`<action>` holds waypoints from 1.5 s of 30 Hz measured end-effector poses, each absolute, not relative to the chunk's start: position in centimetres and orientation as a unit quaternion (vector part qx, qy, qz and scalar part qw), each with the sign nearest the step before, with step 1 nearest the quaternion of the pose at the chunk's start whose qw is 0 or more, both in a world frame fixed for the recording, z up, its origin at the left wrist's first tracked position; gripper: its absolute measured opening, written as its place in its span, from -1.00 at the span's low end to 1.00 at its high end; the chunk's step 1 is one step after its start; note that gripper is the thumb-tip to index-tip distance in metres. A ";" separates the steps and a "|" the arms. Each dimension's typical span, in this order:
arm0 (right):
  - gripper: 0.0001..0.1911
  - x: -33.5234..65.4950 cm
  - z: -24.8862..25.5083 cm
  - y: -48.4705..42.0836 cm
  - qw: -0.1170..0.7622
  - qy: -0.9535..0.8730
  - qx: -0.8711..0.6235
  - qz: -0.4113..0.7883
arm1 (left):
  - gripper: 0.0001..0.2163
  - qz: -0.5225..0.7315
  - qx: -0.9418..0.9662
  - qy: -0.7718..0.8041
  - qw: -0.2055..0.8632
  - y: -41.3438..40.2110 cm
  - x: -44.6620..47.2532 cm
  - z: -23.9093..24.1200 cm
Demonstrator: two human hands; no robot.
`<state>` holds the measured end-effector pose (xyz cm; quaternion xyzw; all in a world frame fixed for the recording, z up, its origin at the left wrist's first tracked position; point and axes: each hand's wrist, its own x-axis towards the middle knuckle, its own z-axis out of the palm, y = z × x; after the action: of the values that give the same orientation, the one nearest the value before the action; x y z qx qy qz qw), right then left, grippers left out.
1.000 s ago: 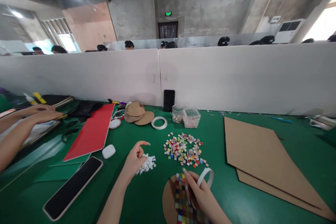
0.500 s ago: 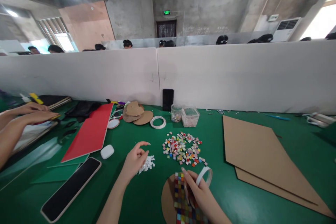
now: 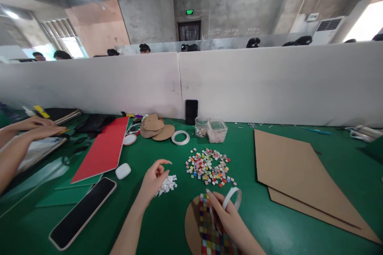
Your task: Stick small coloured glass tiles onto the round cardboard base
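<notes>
My left hand (image 3: 153, 180) hovers over a small heap of white square bits (image 3: 166, 185), with thumb and fingers pinched together on something I cannot make out. My right hand (image 3: 227, 217) grips a white tape roll (image 3: 232, 196) and rests on a round cardboard disc (image 3: 193, 227). Rows of small coloured tiles (image 3: 211, 234) cover part of that disc. A loose pile of coloured tiles (image 3: 208, 166) lies just beyond both hands on the green table (image 3: 167, 223).
A black phone (image 3: 80, 212) and a white earbud case (image 3: 123, 171) lie at the left, beside a red sheet (image 3: 103, 149). Large cardboard sheets (image 3: 295, 175) fill the right. Two clear tubs (image 3: 212, 129), another tape roll (image 3: 180, 137) and cardboard discs (image 3: 156, 127) sit near the white partition. Another person's arms (image 3: 20, 143) reach in at far left.
The view has tilted slightly. Both hands stay in nearly the same places.
</notes>
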<state>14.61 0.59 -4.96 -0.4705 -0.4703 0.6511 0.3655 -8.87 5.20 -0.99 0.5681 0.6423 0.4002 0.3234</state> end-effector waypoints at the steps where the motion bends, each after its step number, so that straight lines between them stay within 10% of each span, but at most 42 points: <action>1: -0.57 14.6 -5.0 0.6 0.371 -0.471 -0.470 0.648 | -0.78 0.406 0.569 0.636 0.326 5.2 -8.8 -0.9; 15: -0.63 13.9 -4.6 0.6 0.486 -0.522 -0.459 0.530 | -0.69 0.320 0.604 0.486 0.545 1.0 0.8 -2.1; 38: -0.61 14.4 -4.5 0.2 0.429 -0.631 -0.523 0.380 | -0.69 0.266 0.661 0.528 0.462 0.6 0.4 -2.4; 45: -0.56 14.9 -5.2 0.8 0.469 -0.582 -0.544 0.381 | -0.74 0.206 0.757 0.555 0.276 -0.6 -1.2 -2.6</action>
<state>14.92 0.78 -5.22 -0.5440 -0.5824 0.3805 0.4691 -1.15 -0.61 -2.59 0.7571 0.5554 0.2057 0.2756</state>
